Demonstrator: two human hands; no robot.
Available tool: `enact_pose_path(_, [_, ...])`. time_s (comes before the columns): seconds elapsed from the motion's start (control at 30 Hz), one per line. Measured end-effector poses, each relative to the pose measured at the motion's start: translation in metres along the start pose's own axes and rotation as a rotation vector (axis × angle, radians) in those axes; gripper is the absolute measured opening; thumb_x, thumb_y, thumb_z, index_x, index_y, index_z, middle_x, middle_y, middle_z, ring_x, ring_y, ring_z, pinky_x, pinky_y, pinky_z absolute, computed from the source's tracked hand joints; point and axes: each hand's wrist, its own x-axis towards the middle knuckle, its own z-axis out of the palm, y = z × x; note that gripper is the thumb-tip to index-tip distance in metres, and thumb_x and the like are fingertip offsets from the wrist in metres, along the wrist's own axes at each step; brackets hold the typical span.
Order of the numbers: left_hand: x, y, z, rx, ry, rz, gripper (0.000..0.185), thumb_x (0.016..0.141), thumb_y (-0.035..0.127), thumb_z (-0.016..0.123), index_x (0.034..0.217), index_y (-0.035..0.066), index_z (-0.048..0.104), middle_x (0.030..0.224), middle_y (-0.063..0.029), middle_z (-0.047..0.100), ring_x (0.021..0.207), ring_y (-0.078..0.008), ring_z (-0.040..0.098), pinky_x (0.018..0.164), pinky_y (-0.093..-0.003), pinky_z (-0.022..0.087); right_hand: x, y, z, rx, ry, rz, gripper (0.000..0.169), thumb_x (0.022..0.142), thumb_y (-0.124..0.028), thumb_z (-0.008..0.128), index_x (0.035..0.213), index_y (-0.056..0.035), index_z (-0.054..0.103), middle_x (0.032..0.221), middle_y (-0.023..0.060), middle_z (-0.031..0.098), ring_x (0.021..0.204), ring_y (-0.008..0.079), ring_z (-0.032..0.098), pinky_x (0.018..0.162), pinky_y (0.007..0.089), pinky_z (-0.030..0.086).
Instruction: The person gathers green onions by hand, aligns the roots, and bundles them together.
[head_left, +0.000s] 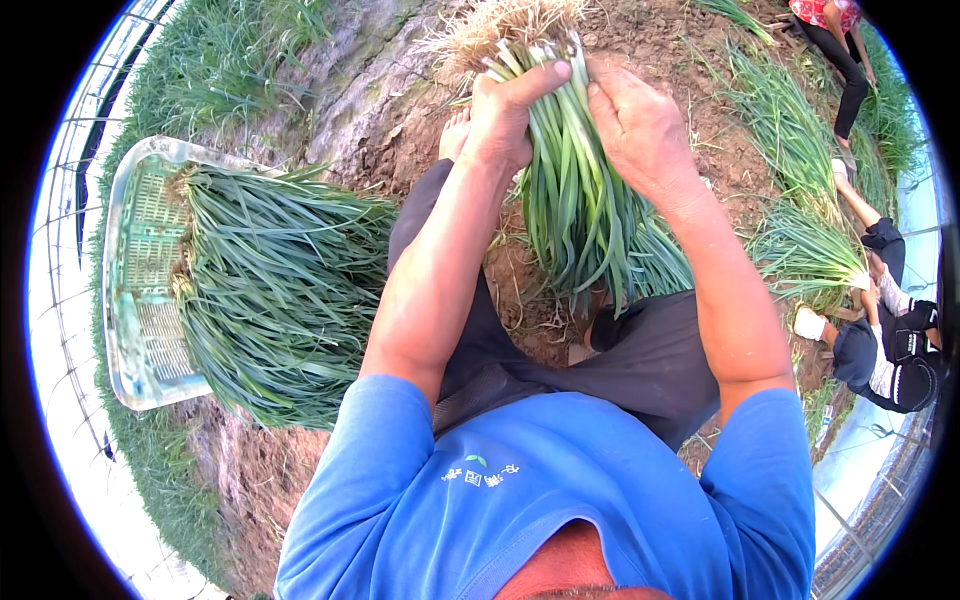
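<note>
My left hand (504, 112) is closed around a bunch of long green Chinese chives (574, 180) near its pale stems, with the thumb across the front. Dry, straw-coloured roots (510, 26) fan out at the top, and the leaves hang down between my knees. At the right side of the same bunch is my right hand (637, 124), its fingers curled against the outer stems by the root end; whether it grips a stem is hidden. More loose leaves lie on the soil below the bunch.
On the left, a green plastic crate (161, 251) holds a thick pile of bunched chives (289, 292). Cut chives (787, 127) lie in a row on bare soil at the right. A co-worker (892, 337) crouches there with a bunch; another person (836, 60) is at the upper right.
</note>
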Motion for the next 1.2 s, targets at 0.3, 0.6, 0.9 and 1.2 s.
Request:
enact_pose_path(0.3, [-0.004,0.004,-0.001,-0.01,-0.009,-0.05,0.032,0.081,0.01,0.081,0.109,-0.002,0.069,0.092,-0.0098,0.071,0.082,-0.0208,0.072,0.076,-0.0356,0.062,-0.007,-0.021,0.02,-0.107,0.152,-0.022,0.033,0.1,-0.026,0.062,0.124,-0.004,0.068,0.105,0.0155,0.07,0.088,0.035,0.072,0.074,0.0426,0.059])
enact_pose_path(0.6, [-0.008,0.011,-0.007,-0.075,-0.004,-0.045,0.039,0.078,0.006,0.08,0.113,-0.003,0.068,0.1,-0.0132,0.073,0.086,-0.0238,0.073,0.079,-0.0376,0.063,-0.005,-0.033,0.018,-0.252,0.105,-0.145,0.061,0.1,-0.043,0.062,0.139,0.0026,0.056,0.14,0.0198,0.056,0.125,0.0369,0.058,0.098,0.0448,0.051])
enact_pose_path(0.9, [-0.014,0.016,-0.003,0.071,-0.06,-0.107,0.038,0.078,0.005,0.081,0.113,-0.001,0.068,0.105,-0.0108,0.072,0.093,-0.0237,0.072,0.084,-0.0377,0.062,-0.02,-0.023,0.046,-0.081,0.075,-0.041,0.109,0.089,-0.073,0.059,0.156,0.0073,0.029,0.159,0.0346,0.03,0.148,0.0471,0.034,0.12,0.0548,0.029])
enact_pose_path(1.2, [-0.018,0.029,0.007,0.02,-0.09,0.035,0.032,0.081,0.003,0.072,0.112,0.002,0.067,0.093,-0.0083,0.072,0.081,-0.021,0.072,0.071,-0.0357,0.062,-0.002,-0.024,0.019,1.125,-0.452,0.517,0.111,0.076,-0.042,0.09,0.159,-0.0014,0.028,0.145,0.0176,0.053,0.134,0.0282,0.054,0.11,0.0387,0.047])
